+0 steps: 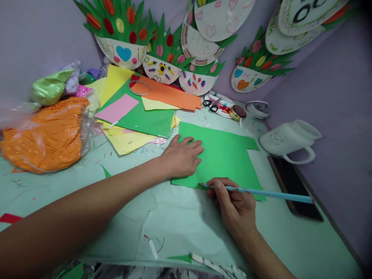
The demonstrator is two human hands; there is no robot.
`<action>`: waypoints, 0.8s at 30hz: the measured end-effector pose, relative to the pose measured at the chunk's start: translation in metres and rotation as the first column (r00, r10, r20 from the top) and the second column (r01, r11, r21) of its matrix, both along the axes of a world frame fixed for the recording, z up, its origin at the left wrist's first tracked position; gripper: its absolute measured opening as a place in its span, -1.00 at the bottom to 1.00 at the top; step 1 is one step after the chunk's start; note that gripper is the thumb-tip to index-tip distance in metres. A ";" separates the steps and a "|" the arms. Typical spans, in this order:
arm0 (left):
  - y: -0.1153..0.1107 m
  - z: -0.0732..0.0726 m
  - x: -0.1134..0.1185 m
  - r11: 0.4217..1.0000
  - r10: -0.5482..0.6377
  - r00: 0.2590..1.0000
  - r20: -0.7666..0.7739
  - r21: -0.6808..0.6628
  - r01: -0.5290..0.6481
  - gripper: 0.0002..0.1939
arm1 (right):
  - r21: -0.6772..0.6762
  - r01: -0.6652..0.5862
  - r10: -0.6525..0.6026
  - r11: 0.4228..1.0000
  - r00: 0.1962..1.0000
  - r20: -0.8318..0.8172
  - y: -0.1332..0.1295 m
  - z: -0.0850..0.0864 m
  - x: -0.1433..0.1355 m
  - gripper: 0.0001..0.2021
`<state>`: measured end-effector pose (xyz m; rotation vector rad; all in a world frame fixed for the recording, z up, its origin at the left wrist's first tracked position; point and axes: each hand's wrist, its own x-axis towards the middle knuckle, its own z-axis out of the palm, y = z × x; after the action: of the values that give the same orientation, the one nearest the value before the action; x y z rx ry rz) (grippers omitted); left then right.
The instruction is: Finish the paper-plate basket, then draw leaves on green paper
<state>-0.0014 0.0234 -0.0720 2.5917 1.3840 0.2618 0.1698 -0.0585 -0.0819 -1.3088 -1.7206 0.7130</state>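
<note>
A bright green sheet of paper (229, 155) with a notch at its upper right corner lies on the pale table. My left hand (184, 157) rests flat on its left part, fingers spread, holding nothing. In my right hand (234, 199) is a light blue pencil (270, 193), gripped near its point. The pencil's tip touches the sheet close to its lower edge, right of my left hand. A thin line runs on the paper between the left hand and the tip.
Coloured paper sheets (151, 120) are piled behind my left hand, with an orange bag (43, 135) farther left. Scissors (211, 104) lie at the back. A white mug (290, 139) and a dark phone (296, 190) are at the right. Paper crafts (124, 50) hang on the wall.
</note>
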 end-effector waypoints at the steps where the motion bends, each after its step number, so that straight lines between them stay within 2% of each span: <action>1: 0.000 0.000 0.000 1.000 -0.001 1.000 0.000 0.000 0.001 -0.65 | -0.008 -0.004 0.004 1.000 1.000 -0.002 0.000 -0.001 0.001 -0.78; 5: 0.000 -0.001 0.000 1.000 0.001 1.000 0.001 0.013 -0.001 -0.66 | -0.008 -0.013 0.013 1.000 1.000 0.004 -0.001 0.000 0.002 -0.79; 13: 0.000 0.000 -0.001 1.000 -0.002 1.000 0.002 0.021 0.002 -0.67 | 0.020 -0.002 0.002 1.000 1.000 -0.008 -0.002 0.008 0.000 -0.65; 17: 0.000 0.000 0.000 1.000 -0.002 1.000 -0.002 0.010 0.002 -0.65 | -0.012 0.044 -0.045 0.999 0.989 -0.138 -0.004 0.007 -0.001 -0.74; 20: 0.000 0.000 0.000 1.000 0.005 1.000 0.002 0.013 -0.005 -0.66 | 0.016 0.117 -0.110 0.993 0.963 -0.245 -0.002 0.011 -0.001 -0.79; 22: 0.000 -0.001 0.000 1.000 0.007 1.000 0.005 0.016 -0.007 -0.66 | 0.048 0.104 -0.090 0.993 0.970 -0.225 0.004 0.016 0.002 -0.83; 24: 0.000 -0.001 0.000 1.000 0.008 1.000 0.007 0.014 -0.008 -0.66 | 0.096 0.029 -0.020 0.995 0.995 -0.095 0.014 0.021 0.007 -0.86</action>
<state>-0.0017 0.0230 -0.0727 2.5947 1.3949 0.2828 0.1766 -0.0450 -0.0612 -1.2087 -1.6405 0.6588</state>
